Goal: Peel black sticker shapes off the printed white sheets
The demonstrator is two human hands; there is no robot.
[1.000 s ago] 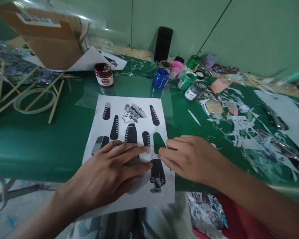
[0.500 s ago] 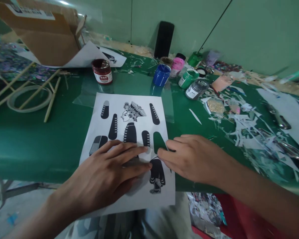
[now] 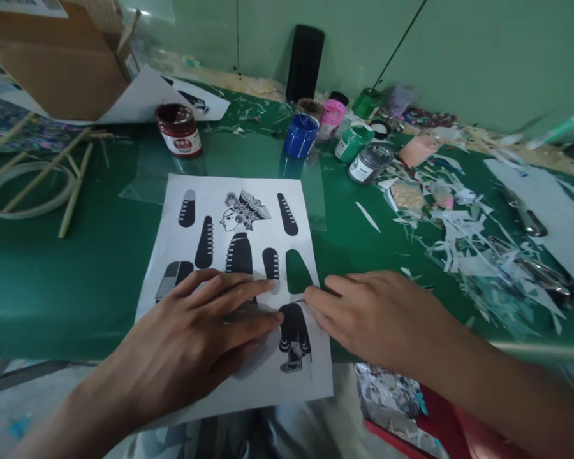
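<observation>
A white sheet of paper [image 3: 320, 376] printed with black puppet-like parts lies across the table's front edge. My left hand [image 3: 205, 325] rests flat on it, fingers stretched to the right, covering some lower prints. A printed leg with a boot [image 3: 294, 335] shows between my two hands. Above that leg, a tapered cut-out hole [image 3: 296, 271] lets the green tabletop show through. My right hand [image 3: 363, 312] is closed in a pinch at the sheet's right side, just below the hole. What its fingers grip is hidden; a thin dark line shows at the fingertips.
Paint jars stand behind the sheet, among them a dark red jar [image 3: 178, 131] and a blue jar [image 3: 301, 136]. Paper scraps [image 3: 459, 236] and metal tools [image 3: 545, 274] lie to the right. A tape ring [image 3: 29, 213], sticks and a cardboard box [image 3: 62, 64] are left.
The view has shifted slightly, moving most things left in the picture. My right hand sits a little lower along the edge of the printed leg; my left hand keeps its place on the paper.
</observation>
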